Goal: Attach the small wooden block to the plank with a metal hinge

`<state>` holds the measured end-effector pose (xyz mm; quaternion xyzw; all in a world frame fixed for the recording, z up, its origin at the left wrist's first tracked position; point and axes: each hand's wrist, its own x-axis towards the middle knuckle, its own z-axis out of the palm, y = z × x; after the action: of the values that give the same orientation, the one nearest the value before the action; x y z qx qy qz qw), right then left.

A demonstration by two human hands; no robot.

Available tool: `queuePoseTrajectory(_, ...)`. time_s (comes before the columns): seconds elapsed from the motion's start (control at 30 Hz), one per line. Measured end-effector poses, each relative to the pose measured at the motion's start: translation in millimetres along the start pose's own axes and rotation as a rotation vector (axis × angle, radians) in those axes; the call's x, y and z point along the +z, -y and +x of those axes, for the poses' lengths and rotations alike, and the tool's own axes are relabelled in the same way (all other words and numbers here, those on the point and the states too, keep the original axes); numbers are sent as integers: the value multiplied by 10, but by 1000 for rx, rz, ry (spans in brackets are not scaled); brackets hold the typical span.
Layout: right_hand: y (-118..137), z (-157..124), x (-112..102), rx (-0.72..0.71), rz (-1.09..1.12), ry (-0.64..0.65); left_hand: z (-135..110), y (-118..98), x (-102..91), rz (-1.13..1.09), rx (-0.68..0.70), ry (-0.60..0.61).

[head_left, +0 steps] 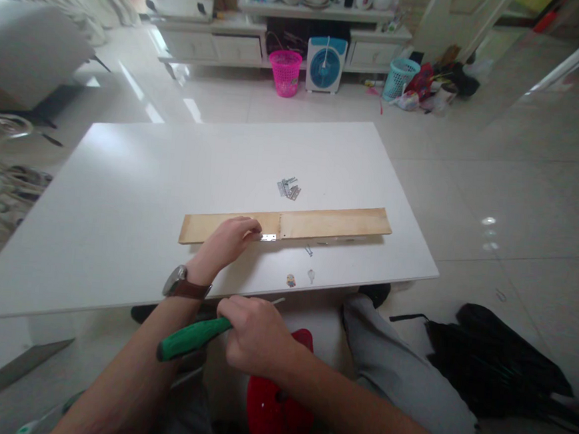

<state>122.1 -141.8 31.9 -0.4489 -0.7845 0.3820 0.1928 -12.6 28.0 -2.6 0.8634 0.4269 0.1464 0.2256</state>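
My left hand [232,238], with a watch at the wrist, has its fingers closed on one end of a small shiny metal plate with holes [268,237]. That plate lies along the near edge of a long wooden board [336,223], which has a seam near its middle. My right hand [260,335] is wrapped around a screwdriver [194,338] with a green handle. It is held in front of the table's near edge, its shaft partly hidden by the fingers. A few screws [309,250] lie on the white table [137,171] just in front of the board.
Beyond the board sits a pile of metal plates [290,188]. Two small items, a patterned one [291,281] and a pale one [311,276], lie near the table edge. A red stool [279,413] stands below. Farther off are a pink basket [285,73] and a blue fan [325,65].
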Motion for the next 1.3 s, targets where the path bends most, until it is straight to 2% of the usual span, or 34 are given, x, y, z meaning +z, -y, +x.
queuePoseTrajectory(1.3,-22,4,79,-52,-110,12,15,-110,-11,62,-88,-26)
